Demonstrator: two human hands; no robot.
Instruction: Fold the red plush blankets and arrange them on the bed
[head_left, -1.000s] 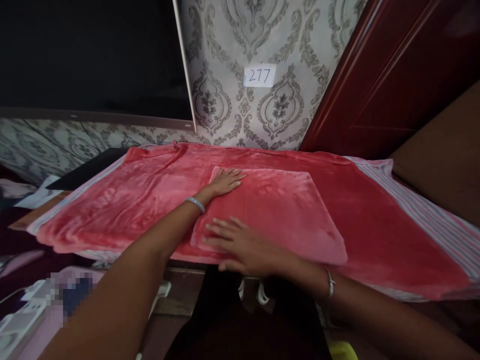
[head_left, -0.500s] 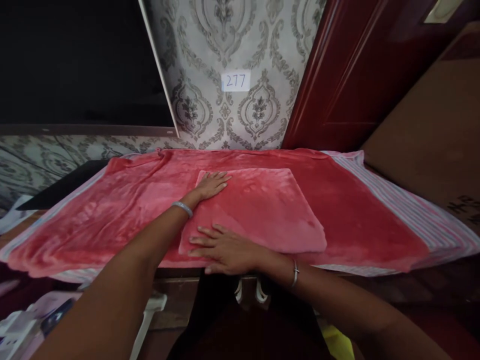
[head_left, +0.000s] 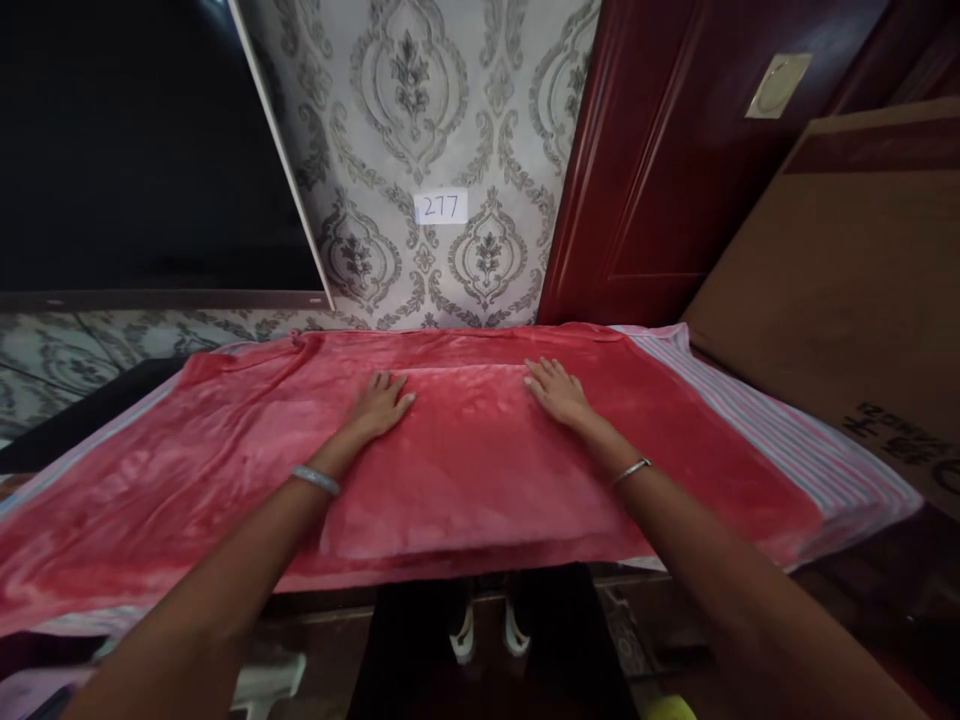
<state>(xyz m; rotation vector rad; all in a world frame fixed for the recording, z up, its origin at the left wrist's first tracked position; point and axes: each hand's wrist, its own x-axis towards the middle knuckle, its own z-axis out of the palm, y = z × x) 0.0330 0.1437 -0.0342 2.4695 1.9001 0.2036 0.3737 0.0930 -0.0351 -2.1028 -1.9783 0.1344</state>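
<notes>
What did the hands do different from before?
The right hand moved from the near left part of the folded cloth to its far right corner. The left hand stayed by the far left corner, and the folded cloth still lies on the red blanket.

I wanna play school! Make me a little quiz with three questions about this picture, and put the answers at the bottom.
1. What number is written on the white paper on the wall?

2. True or false: the left hand is nearer to the television than the right hand is.

3. What is under both hands?
A. a wooden tray
B. a red cloth
C. a glass plate

Key: 1. 277; 2. true; 3. B
</notes>
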